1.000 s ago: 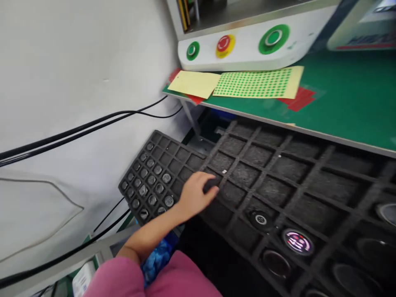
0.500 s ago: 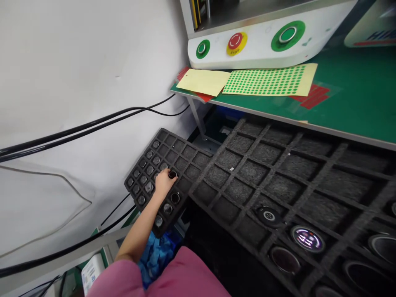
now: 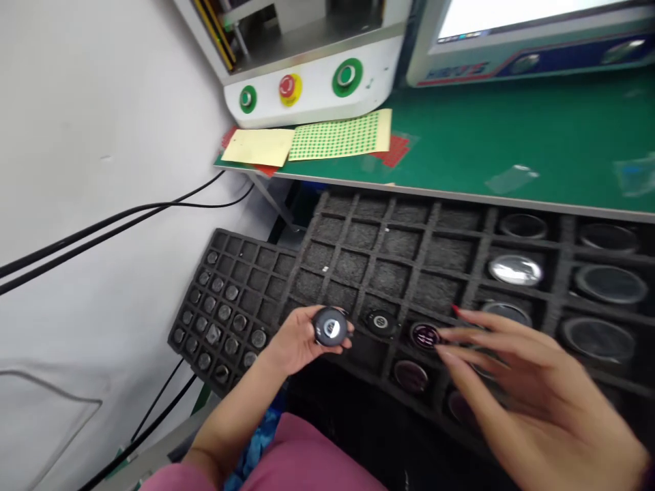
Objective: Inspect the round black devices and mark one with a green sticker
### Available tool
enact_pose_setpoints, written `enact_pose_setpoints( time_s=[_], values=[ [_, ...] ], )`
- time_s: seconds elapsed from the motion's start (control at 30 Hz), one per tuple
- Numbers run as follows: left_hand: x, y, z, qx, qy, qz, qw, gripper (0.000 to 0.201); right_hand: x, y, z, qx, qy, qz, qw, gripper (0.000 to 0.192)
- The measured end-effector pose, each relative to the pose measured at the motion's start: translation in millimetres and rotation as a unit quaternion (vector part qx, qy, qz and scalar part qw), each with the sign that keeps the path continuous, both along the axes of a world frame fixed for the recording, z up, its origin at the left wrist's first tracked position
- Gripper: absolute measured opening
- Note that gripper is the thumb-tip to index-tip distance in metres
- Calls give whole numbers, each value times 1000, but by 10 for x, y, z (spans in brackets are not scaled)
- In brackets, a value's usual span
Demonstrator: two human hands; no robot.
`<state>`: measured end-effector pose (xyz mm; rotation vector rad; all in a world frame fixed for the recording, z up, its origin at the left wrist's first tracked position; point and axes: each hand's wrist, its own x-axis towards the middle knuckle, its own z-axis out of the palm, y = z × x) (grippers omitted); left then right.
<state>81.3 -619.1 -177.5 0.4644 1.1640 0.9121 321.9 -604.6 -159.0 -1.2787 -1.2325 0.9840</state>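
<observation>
My left hand [image 3: 304, 341] is closed around a round black smartwatch body [image 3: 330, 327], held over the left edge of the large foam tray [image 3: 371, 399]. A shiny disc shows at the centre of its upturned face. My right hand [image 3: 532, 382] reaches in from the lower right with its fingers apart, the fingertips close to a watch with a lit screen [image 3: 424, 335]; whether they touch it I cannot tell. Between the hands lies a black watch back [image 3: 380, 322] in its cell. A dark watch [image 3: 410, 376] sits in the cell below the lit one.
A smaller foam tray [image 3: 217, 235] with several round watches stands lower left. Beyond is a green bench [image 3: 460, 150] with green-dot sticker sheets [image 3: 340, 138], a button panel [image 3: 317, 88] and a monitor [image 3: 512, 61]. Black cables [image 3: 127, 215] run along the wall.
My left hand has lifted a watch from the small tray and moved right to the large tray. My right hand has come into view. The view has swung right.
</observation>
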Motion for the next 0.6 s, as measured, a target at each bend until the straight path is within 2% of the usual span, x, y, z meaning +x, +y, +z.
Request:
enact_pose_setpoints(
  time_s=[0.07,0.1,0.17,0.37,0.47,0.6],
  values=[
    [270,35,-30,-12,-167,-24,986,64,-84,10,9,5,18,29,999,25],
    [361,49,-48,-21,-221,-31,975,58,-108,11,7,3,26,43,999,27],
    [458,73,-79,-35,-260,-43,964,52,-122,-2,-8,-6,38,52,998,28],
    [478,107,-54,-41,-250,-64,965,49,-69,-94,-31,-31,77,-2,997,26],
    [539,109,46,-23,-223,-72,972,44,-73,-136,13,-37,107,-33,993,23],
    [665,107,208,26,-142,-74,987,32,-94,-190,78,-42,117,-102,987,25]
  ],
)
